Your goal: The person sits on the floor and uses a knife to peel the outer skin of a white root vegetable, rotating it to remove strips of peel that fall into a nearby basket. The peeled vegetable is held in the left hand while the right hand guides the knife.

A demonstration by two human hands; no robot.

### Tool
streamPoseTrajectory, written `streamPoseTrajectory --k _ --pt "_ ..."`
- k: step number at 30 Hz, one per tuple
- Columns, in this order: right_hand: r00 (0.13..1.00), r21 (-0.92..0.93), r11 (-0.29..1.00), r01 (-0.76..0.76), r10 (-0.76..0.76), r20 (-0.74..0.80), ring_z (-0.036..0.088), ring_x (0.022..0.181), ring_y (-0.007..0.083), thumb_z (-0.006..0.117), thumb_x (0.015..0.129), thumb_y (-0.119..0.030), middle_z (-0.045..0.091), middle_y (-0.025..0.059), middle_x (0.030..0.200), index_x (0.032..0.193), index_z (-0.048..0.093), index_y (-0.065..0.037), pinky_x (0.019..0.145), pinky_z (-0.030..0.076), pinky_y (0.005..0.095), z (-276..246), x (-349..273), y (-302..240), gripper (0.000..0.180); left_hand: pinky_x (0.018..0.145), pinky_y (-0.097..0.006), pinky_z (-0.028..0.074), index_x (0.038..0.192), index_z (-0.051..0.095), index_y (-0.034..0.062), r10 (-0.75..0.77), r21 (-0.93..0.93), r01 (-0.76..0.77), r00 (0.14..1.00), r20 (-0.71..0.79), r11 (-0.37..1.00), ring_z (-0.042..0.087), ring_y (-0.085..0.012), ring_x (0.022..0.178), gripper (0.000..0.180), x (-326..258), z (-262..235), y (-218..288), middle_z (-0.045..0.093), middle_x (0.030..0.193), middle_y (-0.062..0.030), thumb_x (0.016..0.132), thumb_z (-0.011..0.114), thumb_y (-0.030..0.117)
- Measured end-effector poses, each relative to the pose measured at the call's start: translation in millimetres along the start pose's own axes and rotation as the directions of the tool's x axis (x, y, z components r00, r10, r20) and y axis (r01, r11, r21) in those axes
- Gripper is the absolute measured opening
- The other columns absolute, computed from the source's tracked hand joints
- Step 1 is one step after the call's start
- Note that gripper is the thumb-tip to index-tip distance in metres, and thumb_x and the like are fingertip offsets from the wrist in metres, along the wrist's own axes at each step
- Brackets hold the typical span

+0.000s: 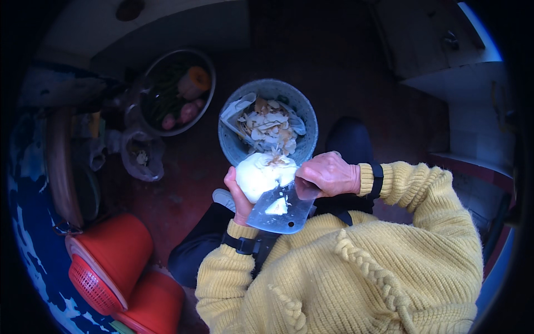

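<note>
My left hand [240, 201] is wrapped round the left side of a large, round, white root vegetable [257, 178], mostly peeled, with a brownish patch at its far end; its exact kind I cannot tell. In my closed right hand [330, 173] is a cleaver [288, 216], its wide blade lying against the vegetable's near right side. A white scrap [276, 206] sticks to the blade, which has a small hole at one corner. Just beyond the vegetable stands a grey-blue bucket [229, 142] holding white and brown peelings [269, 127] and some crumpled plastic.
A round metal basin [208, 111] at the far left holds green vegetables, an orange piece and pinkish roundish ones. Beside it sits a clear plastic bag [143, 161]. Red tubs [129, 245] and a red colander [93, 286] stand at the near left. Cabinets [434, 36] line the right.
</note>
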State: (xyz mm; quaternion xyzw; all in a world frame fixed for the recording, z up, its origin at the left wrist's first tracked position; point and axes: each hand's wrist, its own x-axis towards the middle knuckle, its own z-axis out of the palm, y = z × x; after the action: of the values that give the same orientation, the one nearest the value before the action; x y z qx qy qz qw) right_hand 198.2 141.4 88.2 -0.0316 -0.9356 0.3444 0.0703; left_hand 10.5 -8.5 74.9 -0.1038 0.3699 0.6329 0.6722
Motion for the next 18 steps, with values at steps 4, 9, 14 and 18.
streamPoseTrajectory --k 4,9,14,18 --pt "0.997 0.046 0.997 -0.068 0.067 0.034 0.067 0.062 0.0289 0.074 0.086 -0.026 0.066 0.0103 0.077 0.132 0.052 -0.007 0.055 0.054 0.0372 -3.1 2.3 -0.1 0.054 0.100 -0.042 0.051 0.138 0.050 -0.0024 0.000 -0.051 0.001 1.000 0.014 0.999 0.063 -0.0330 0.116 0.088 3.3 -5.3 -2.2 0.063 0.129 -0.0203 0.093 0.033 0.072" --pt "0.992 0.097 0.995 -0.019 0.031 -0.124 0.069 0.063 0.0304 0.067 0.094 -0.025 0.070 0.0133 0.078 0.137 0.058 -0.011 0.055 0.055 0.0371 -3.2 2.9 5.8 0.046 0.106 -0.044 0.047 0.144 0.044 -0.0017 -0.042 0.004 0.042 0.999 0.018 0.999 0.057 -0.0346 0.125 0.095 12.2 -10.4 -3.6 0.055 0.140 -0.0194 0.093 0.030 0.077" --pt "0.947 0.242 0.959 -0.150 0.209 -0.244 0.071 0.072 0.0338 0.068 0.093 -0.019 0.071 0.0189 0.086 0.127 0.066 -0.007 0.062 0.056 0.0375 4.4 3.1 4.0 0.036 0.086 -0.050 0.059 0.153 0.032 0.0129 -0.086 0.323 0.060 0.994 0.066 0.944 0.060 -0.0312 0.123 0.090 7.8 -13.5 -2.3 0.053 0.143 -0.0135 0.094 0.022 0.080" --pt "0.932 0.209 0.949 -0.234 0.280 -0.228 0.070 0.069 0.0334 0.068 0.093 -0.019 0.070 0.0184 0.082 0.128 0.065 -0.006 0.060 0.055 0.0384 9.3 5.7 -2.9 0.037 0.093 -0.043 0.055 0.145 0.034 0.0084 0.223 0.567 -0.184 0.975 0.000 0.803 0.059 -0.0252 0.121 0.067 15.2 -17.6 -16.4 0.053 0.137 -0.0131 0.096 0.054 0.050"
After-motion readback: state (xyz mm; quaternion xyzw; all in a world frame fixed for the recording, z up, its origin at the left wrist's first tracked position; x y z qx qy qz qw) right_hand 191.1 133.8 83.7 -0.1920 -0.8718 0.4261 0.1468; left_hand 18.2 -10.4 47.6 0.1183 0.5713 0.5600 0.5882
